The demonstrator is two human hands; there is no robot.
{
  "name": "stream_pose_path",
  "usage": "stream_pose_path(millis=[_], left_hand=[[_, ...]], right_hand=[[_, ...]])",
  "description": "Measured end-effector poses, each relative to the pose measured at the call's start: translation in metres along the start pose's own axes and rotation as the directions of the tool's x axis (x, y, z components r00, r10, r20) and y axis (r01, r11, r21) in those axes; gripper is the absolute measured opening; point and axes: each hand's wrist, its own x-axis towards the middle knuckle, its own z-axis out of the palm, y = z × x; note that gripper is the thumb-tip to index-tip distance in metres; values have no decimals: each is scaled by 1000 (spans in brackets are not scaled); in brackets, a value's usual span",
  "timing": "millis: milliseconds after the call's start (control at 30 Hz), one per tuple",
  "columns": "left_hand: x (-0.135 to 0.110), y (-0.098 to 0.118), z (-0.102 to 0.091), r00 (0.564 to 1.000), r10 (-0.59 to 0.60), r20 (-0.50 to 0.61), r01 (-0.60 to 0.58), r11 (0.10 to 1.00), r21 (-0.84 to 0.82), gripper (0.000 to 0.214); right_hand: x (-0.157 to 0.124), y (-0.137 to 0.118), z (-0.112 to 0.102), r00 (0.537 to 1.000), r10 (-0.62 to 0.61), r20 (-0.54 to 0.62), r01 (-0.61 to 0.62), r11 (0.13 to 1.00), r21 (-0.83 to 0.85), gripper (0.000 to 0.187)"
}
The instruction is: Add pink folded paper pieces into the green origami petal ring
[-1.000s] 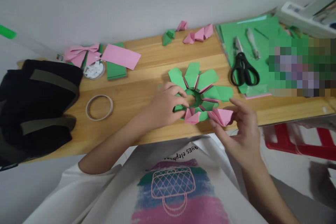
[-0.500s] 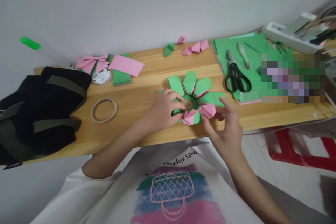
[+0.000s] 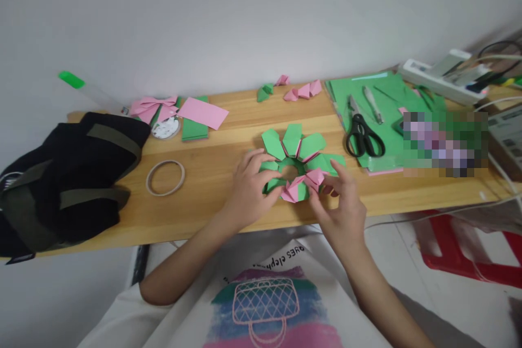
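Observation:
A folded paper ring [image 3: 291, 140] with green petals lies on the wooden table in front of me. Two pink folded paper pieces [image 3: 294, 189] sit along its near side. My left hand [image 3: 253, 187] grips the ring's left side, thumb and fingers around a green petal. At the near right, my right hand [image 3: 340, 196] pinches the right-hand pink folded piece [image 3: 315, 178] between thumb and fingers, against the ring. Some of the right fingers are partly hidden behind the paper.
Black scissors [image 3: 362, 133] and a cutter [image 3: 373, 104] lie on green paper [image 3: 338, 92]. Small folded pieces [image 3: 304, 91] sit at the back. Leftward are a tape roll [image 3: 165, 178], a pink paper sheet [image 3: 204, 112], a pink bow [image 3: 155, 109] and a black bag [image 3: 93, 174].
The view has shifted a little, so the table sits lower in the picture. Both hands keep their hold on the paper ring, and the pink piece is pressed closer to its neighbour.

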Motion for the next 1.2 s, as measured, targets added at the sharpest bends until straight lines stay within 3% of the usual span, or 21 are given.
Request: stream_pose_path(millis=[267,500,733,933,1200], left_hand=[[-16,-3,4,975,-127,-181,129,992,-1,4],[-15,-4,4,945,-174,-278,192,981,38,2],[-27,-2,2,917,-178,-357,206,978,42,15],[-39,-1,-4,921,-162,-354,189,981,41,18],[-38,1,4,942,-100,-319,140,985,104,29]], right_hand=[[15,-2,17,998,12,60,-18,994,109,49],[34,-2,28,993,-30,117,17,994,110,46],[40,0,29,988,-41,151,27,995,95,50],[39,-1,31,990,-24,136,9,994,109,52],[37,-3,32,990,-51,132,36,993,115,49]])
